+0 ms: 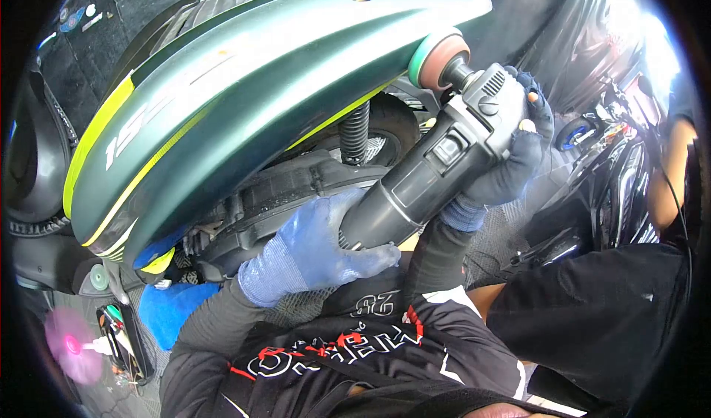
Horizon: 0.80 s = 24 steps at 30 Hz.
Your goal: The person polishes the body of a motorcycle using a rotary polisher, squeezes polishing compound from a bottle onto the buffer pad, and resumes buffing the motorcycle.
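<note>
Holding a polisher [415, 177] just right of centre, with its round pad [437, 61] seemingly touching the green panel [274, 84] in the upper frame; grasping the back end in the left hand [307, 247] and the front in the right hand [511, 158]; apparently mid-work, with gloss on the panel but impossible to tell how much done or left

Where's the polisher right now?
In the head view, the polisher is right of centre, held by the left hand at its rear and the right hand at its head, its pad by the green panel.
</note>
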### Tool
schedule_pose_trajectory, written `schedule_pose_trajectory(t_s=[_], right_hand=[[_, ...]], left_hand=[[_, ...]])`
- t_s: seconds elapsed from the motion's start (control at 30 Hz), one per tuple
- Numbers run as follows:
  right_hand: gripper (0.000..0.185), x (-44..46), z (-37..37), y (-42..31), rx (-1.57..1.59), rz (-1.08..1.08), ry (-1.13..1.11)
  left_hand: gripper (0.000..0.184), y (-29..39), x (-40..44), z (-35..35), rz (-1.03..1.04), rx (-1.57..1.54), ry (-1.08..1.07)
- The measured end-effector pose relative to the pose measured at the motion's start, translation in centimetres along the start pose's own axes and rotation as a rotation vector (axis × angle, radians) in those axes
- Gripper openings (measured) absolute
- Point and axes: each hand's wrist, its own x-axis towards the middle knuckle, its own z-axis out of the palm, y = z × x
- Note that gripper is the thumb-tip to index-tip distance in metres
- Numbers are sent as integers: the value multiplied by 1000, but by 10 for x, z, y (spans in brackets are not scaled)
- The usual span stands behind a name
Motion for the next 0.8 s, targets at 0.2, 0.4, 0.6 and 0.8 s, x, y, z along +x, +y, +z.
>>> schedule_pose_trajectory(t_s=[0.2, 0.4, 0.6, 0.8], right_hand=[[44, 11, -6, 3, -34, 26, 22], [41, 19, -15, 11, 38, 38, 24], [40, 31, -16, 10, 29, 41, 45], [40, 50, -34, 20, -21, 24, 11]], left_hand=[[70, 0, 10, 5, -31, 77, 0], [68, -1, 23, 9, -18, 4, 9], [65, -3, 37, 13, -33, 48, -25], [62, 1, 54, 21, 10, 87, 20]])
